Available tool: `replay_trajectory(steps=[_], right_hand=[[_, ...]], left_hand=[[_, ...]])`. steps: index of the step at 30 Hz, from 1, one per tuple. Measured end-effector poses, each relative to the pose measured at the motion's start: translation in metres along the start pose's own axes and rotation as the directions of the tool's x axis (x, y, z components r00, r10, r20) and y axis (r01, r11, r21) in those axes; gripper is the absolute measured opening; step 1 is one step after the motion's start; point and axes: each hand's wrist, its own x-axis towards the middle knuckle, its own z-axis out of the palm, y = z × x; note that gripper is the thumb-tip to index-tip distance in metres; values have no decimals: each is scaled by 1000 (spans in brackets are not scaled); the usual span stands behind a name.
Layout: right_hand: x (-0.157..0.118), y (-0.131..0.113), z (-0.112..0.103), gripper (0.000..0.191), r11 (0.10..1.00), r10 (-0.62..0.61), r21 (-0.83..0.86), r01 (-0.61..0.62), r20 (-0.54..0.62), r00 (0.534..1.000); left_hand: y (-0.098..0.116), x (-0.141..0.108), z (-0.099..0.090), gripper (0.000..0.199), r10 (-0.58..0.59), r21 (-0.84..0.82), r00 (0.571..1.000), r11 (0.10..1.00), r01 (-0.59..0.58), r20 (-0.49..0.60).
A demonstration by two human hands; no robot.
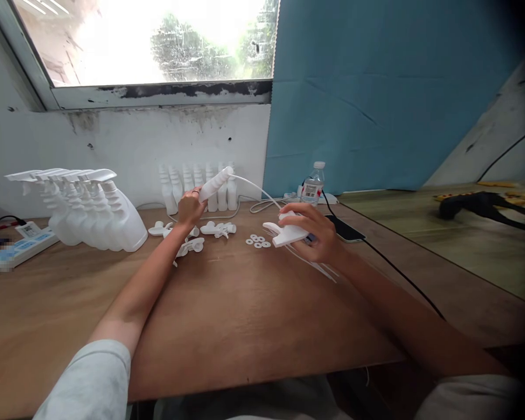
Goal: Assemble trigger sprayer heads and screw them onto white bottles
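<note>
My left hand (191,206) is wrapped round the lower part of a white bottle (216,183), tilted with its neck up to the right. My right hand (315,232) grips a white spray trigger head (291,231). From the trigger head a thin curved dip tube (256,185) runs up to the bottle's mouth; whether its tip is inside I cannot tell. Below my right hand lie several loose thin tubes (317,267). Small white ring washers (258,241) are grouped on the table to its left. More trigger heads (219,228) lie beneath my left hand.
Several white bottles (175,189) stand along the wall. At left is a row of assembled spray bottles (122,216) beside a power strip (20,251). A clear water bottle (314,184) and a phone (345,228) with a black cable sit on the wooden table (245,326) at right.
</note>
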Motion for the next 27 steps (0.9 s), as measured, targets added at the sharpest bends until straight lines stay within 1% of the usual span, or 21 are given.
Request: replay_trajectory(steps=[6, 13, 16, 17, 19, 20, 21, 22, 23, 24, 25, 27], right_hand=[[-2, 1, 0, 30, 1000, 2, -29, -3, -27, 1000], [-2, -2, 0, 27, 1000, 8, 28, -9, 23, 1000], [0, -4, 0, 25, 996, 25, 83, -26, 19, 1000], [1, -4, 1, 25, 993, 51, 106, -51, -3, 999], [4, 0, 2, 27, 973, 166, 176, -148, -94, 982], [8, 3, 4, 27, 951, 245, 227, -208, -147, 958], [12, 6, 5, 26, 922, 322, 283, -263, -189, 928], [18, 10, 6, 24, 891, 388, 335, -306, -215, 896], [25, 14, 6, 23, 865, 434, 376, -333, -226, 872], [33, 17, 7, 22, 846, 460, 406, -346, -225, 859], [42, 20, 7, 24, 832, 474, 427, -354, -219, 853], [61, 23, 8, 30, 812, 489, 461, -357, -207, 847]], left_hand=[[-13, -4, -4, 44, -11, 32, 1000, 999, 12, -12], [-15, -4, -10, 47, -4, 30, 1000, 1000, 4, 9], [-13, -2, -17, 49, 47, 2, 998, 999, -48, 40], [-11, 0, -22, 49, 80, -15, 995, 997, -79, 64], [-7, 2, -33, 48, 163, -54, 978, 986, -158, 129], [-3, 2, -40, 48, 215, -87, 960, 975, -203, 179], [2, 2, -47, 47, 266, -141, 933, 961, -237, 242], [8, 0, -54, 46, 306, -217, 899, 945, -246, 312], [15, -2, -62, 45, 334, -303, 861, 926, -224, 383], [23, -5, -69, 43, 355, -388, 821, 904, -179, 448], [32, -8, -76, 43, 375, -464, 780, 877, -124, 501], [47, -14, -88, 40, 424, -571, 710, 820, -39, 561]])
